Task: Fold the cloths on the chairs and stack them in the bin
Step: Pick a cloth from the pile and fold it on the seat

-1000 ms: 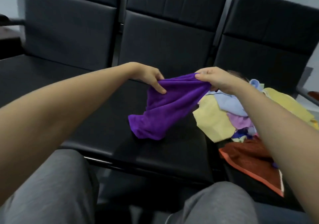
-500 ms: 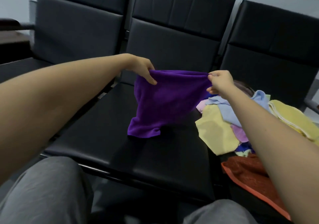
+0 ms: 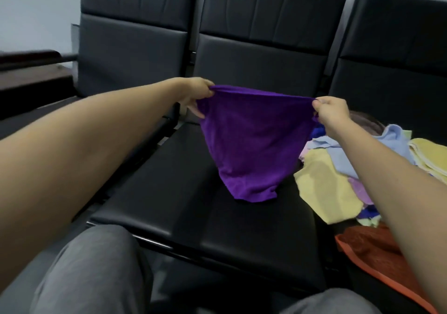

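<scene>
Dead ahead of the person: middle chair point(image 3: 193, 205) in a black row. On the seat right of it, a loose cloth pile point(image 3: 321, 188) in yellow, pale blue, lilac and rust, with one yellow edge lapping onto the middle chair. Purple cloth point(image 3: 251, 144) is held up over the middle chair's seat, top edge stretched straight, lower end hanging; can't tell if it touches. Left hand point(image 3: 196, 96) fingers are pinched on its left top corner, right hand point(image 3: 331, 115) fingers clamped on the right corner.
</scene>
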Demonstrator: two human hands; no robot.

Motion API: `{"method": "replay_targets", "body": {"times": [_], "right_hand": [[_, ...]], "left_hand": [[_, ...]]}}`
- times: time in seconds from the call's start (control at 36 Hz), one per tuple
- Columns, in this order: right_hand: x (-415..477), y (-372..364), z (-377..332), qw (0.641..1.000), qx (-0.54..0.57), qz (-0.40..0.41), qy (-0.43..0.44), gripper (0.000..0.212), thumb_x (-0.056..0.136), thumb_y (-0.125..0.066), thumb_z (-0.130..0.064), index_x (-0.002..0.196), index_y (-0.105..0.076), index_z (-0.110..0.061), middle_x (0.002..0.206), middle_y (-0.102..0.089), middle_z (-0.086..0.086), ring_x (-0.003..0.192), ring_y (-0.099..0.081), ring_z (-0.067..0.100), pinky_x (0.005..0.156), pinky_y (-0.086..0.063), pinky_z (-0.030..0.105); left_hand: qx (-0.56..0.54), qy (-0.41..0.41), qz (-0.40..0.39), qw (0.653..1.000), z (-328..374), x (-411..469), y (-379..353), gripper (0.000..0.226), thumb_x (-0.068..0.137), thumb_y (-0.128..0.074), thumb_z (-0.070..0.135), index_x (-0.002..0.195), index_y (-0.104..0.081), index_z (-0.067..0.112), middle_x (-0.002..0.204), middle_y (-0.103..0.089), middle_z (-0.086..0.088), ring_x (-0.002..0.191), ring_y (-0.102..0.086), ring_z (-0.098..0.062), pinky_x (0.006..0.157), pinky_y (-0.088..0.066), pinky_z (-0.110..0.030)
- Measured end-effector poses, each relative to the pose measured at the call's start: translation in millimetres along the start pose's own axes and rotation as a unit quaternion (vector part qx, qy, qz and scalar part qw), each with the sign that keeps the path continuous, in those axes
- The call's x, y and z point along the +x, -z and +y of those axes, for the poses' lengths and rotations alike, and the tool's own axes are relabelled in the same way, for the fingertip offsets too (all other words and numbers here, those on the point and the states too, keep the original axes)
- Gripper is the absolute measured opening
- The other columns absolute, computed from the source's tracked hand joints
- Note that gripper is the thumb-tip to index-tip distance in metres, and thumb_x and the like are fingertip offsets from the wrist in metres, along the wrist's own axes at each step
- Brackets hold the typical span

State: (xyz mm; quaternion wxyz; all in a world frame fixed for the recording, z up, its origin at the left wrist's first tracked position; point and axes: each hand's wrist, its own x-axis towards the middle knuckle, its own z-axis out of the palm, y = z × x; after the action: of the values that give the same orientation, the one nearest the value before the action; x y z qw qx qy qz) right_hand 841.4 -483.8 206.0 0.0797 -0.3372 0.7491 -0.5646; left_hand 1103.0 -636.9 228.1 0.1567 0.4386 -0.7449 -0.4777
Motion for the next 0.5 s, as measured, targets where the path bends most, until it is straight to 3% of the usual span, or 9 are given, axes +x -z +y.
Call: {"method": "replay_targets", "body": {"times": [0.06,0.14,0.22,0.33,0.42,0.5], "right_hand": [[1.0,0.5,-7.6,0.999,-0.005,0.023,0.038,0.020,0.093,-0.049,-0.009,0.096,-0.069,-0.007,0.072,-0.054,0.003,0.062,-0.047,0.011,0.058,-0.037,0.024],[-4.1,6.2,-20.4,0.992,-0.040,0.059,0.100,0.025,0.095,-0.049,-0.014,0.107,-0.068,-0.003,0.090,-0.060,0.004,0.082,-0.053,0.013,0.067,-0.036,0.023],[-14.9,12.4,-28.1,0.985,-0.059,0.067,0.147,0.027,0.097,-0.045,-0.011,0.110,-0.066,-0.001,0.104,-0.066,0.014,0.094,-0.056,0.020,0.071,-0.034,0.022],[-30.6,20.1,-25.5,0.981,-0.083,0.045,0.168,0.028,0.098,-0.043,-0.010,0.111,-0.065,0.001,0.110,-0.066,0.017,0.105,-0.058,0.028,0.072,-0.034,0.023],[-36.9,27.3,-18.7,0.979,-0.124,0.012,0.164,0.027,0.096,-0.045,-0.011,0.103,-0.065,0.005,0.102,-0.065,0.023,0.085,-0.055,0.020,0.066,-0.034,0.025],[-41.4,37.6,-11.0,0.982,-0.138,-0.073,0.106,0.017,0.093,-0.047,-0.006,0.085,-0.060,0.001,0.070,-0.057,0.025,0.046,-0.053,0.004,0.046,-0.043,0.021]], "left_hand": [[-0.104,-0.055,0.064,0.991,11.3,4.5,0.6,0.027,0.101,-0.031,0.005,0.092,-0.053,0.017,0.093,-0.053,-0.004,0.092,-0.056,-0.024,0.051,-0.059,-0.038],[-0.170,-0.134,0.150,0.965,29.9,4.8,2.4,0.033,0.099,-0.033,0.002,0.079,-0.049,0.022,0.081,-0.051,0.001,0.087,-0.052,-0.015,0.061,-0.055,-0.029],[-0.158,-0.179,0.202,0.950,36.6,3.3,5.9,0.034,0.097,-0.034,0.001,0.075,-0.048,0.023,0.075,-0.049,0.003,0.071,-0.049,-0.006,0.064,-0.048,-0.022],[-0.085,-0.209,0.225,0.948,24.4,-4.4,10.5,0.032,0.096,-0.039,0.002,0.073,-0.050,0.023,0.071,-0.049,0.003,0.065,-0.047,-0.005,0.062,-0.045,-0.018],[0.018,-0.214,0.177,0.960,10.5,-21.2,10.4,0.027,0.095,-0.043,0.002,0.075,-0.053,0.017,0.071,-0.050,0.002,0.067,-0.050,-0.008,0.062,-0.049,-0.018],[0.162,-0.172,0.057,0.970,-4.9,-46.9,10.7,0.006,0.094,-0.053,0.004,0.094,-0.058,0.007,0.074,-0.054,-0.001,0.064,-0.054,-0.011,0.052,-0.052,-0.012]]}}
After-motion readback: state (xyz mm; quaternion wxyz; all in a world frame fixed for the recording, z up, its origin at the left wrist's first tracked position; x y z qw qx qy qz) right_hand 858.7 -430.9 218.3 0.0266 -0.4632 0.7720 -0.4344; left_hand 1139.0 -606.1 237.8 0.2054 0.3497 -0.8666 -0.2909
